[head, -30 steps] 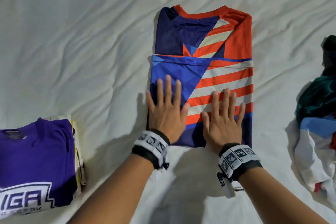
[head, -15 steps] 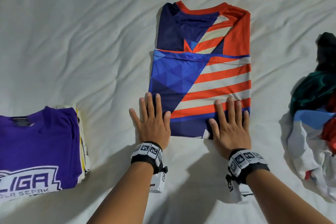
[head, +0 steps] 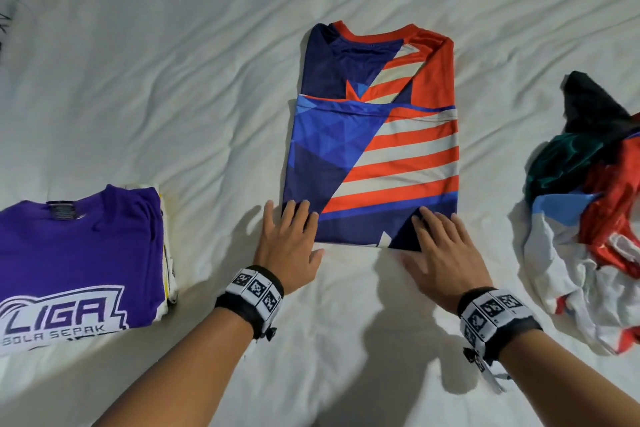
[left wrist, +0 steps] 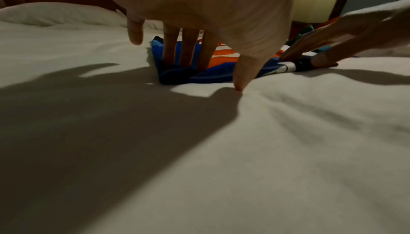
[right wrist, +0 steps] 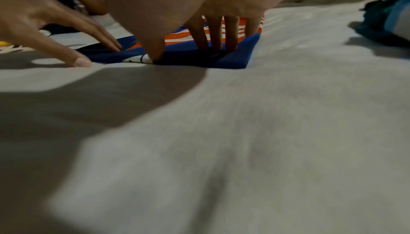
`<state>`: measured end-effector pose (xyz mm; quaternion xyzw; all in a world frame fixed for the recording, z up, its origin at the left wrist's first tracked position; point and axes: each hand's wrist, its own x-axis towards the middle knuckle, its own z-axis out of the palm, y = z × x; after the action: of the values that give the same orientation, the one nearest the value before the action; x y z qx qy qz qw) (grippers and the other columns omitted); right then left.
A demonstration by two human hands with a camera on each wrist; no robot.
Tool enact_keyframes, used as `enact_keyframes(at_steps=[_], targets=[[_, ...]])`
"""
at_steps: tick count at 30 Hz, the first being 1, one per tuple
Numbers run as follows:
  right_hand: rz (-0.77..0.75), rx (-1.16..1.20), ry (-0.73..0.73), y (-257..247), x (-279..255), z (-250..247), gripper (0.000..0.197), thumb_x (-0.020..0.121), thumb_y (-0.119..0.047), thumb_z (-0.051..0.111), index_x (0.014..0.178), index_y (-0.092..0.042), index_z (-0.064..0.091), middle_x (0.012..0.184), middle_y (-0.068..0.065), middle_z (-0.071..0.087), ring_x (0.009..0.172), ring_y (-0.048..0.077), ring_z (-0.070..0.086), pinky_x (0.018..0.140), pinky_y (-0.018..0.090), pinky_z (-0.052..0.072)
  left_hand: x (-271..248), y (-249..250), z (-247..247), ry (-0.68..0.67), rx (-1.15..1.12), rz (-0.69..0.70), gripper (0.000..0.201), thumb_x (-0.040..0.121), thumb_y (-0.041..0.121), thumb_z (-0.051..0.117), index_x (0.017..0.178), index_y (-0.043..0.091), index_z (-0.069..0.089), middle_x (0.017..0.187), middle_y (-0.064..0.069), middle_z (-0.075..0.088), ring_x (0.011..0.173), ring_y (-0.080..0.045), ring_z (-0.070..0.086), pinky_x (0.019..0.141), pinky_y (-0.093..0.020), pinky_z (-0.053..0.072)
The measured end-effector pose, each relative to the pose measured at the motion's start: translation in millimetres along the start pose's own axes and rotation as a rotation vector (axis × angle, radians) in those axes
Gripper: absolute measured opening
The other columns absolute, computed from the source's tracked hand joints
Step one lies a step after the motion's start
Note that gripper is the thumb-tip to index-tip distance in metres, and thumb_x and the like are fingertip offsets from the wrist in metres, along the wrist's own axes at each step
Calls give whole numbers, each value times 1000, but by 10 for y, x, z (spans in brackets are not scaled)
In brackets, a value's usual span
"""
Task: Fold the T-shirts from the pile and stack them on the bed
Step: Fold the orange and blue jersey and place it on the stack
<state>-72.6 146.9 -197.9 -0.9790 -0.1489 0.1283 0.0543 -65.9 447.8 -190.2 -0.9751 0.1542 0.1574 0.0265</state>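
purple shirt [head: 79, 253] cut off at left edge, clothes pile [head: 595, 218] cut off right

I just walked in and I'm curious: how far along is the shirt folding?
Done: a purple shirt tops a folded stack at the left. In hand: the striped shirt lies folded mid-bed, left hand and right hand flat on its near edge. Left: putting it on the stack, then the crumpled pile at the right.

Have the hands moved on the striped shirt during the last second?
Yes. Both the left hand and right hand slid toward the person, from mid-stripes to the striped shirt's near hem.
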Motion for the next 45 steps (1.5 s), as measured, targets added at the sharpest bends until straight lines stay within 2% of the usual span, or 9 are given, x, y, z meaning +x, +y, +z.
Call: enact_keyframes(at_steps=[5, 12, 17, 20, 23, 28, 34, 40, 45], targets=[[-61, -66, -81, 1, 25, 11, 69, 86, -44, 47, 130, 8, 61, 137, 28, 57, 117, 45, 59, 98, 56, 51, 126, 22, -4, -4, 128, 35, 55, 78, 39, 70, 123, 7, 66, 129, -17, 61, 108, -37, 58, 103, -59, 38], [-19, -232, -135, -132, 163, -19, 49, 73, 4, 47, 118, 14, 62, 118, 32, 63, 95, 45, 63, 74, 50, 54, 166, 126, -106, -38, 323, 26, 30, 75, 8, 56, 100, 12, 71, 98, -9, 69, 83, -30, 62, 90, -49, 49], [22, -179, -145, -269, 105, -296, 28, 63, 4, 53, 87, 1, 66, 81, 18, 67, 76, 38, 67, 65, 45, 55, 93, 107, -370, -150, 243, 1, 20, 88, 6, 50, 97, 21, 59, 90, 2, 64, 87, -26, 64, 106, -50, 32], [33, -215, -251, -317, -13, -476, 26, 83, -9, 54, 107, -16, 61, 103, 3, 71, 99, 29, 69, 86, 36, 48, -30, 137, -559, -191, 197, -34, 17, 91, 10, 48, 86, 27, 50, 82, 3, 62, 83, -25, 63, 108, -49, 26], [3, -205, -365, -391, -148, -694, 26, 92, -29, 52, 116, -23, 60, 114, 2, 70, 108, 27, 65, 91, 33, 43, -197, 168, -736, -317, 72, -13, 20, 91, 17, 47, 72, 23, 42, 95, -2, 67, 90, -27, 63, 96, -43, 33], [28, -57, -595, -408, -283, -989, 28, 84, -20, 52, 107, -24, 67, 109, 3, 69, 103, 28, 64, 77, 31, 46, -290, 152, -1083, -540, -168, 45, 29, 89, 16, 51, 63, 16, 37, 105, -21, 66, 95, -39, 61, 68, -33, 37], [157, 44, -234, -233, 50, -1113, 14, 90, -20, 50, 102, -24, 55, 106, 4, 69, 95, 34, 64, 68, 35, 41, 218, -179, -1235, -417, -261, -81, 15, 87, 29, 59, 91, 16, 67, 100, -6, 66, 95, -31, 63, 73, -29, 42], [346, 322, 123, 47, 612, -1108, 15, 100, -32, 55, 105, -19, 62, 102, 8, 69, 91, 36, 62, 69, 40, 46, 827, -553, -1225, -134, -475, -291, 8, 83, 30, 66, 84, 22, 69, 90, -4, 68, 89, -33, 65, 74, -33, 51], [394, 552, 198, 334, 1061, -1006, 18, 92, -7, 62, 105, -18, 69, 103, 10, 69, 97, 34, 62, 85, 41, 50, 1252, -730, -1041, 28, -628, -387, 6, 90, 28, 68, 87, 24, 69, 94, -4, 72, 91, -30, 66, 82, -38, 55]])
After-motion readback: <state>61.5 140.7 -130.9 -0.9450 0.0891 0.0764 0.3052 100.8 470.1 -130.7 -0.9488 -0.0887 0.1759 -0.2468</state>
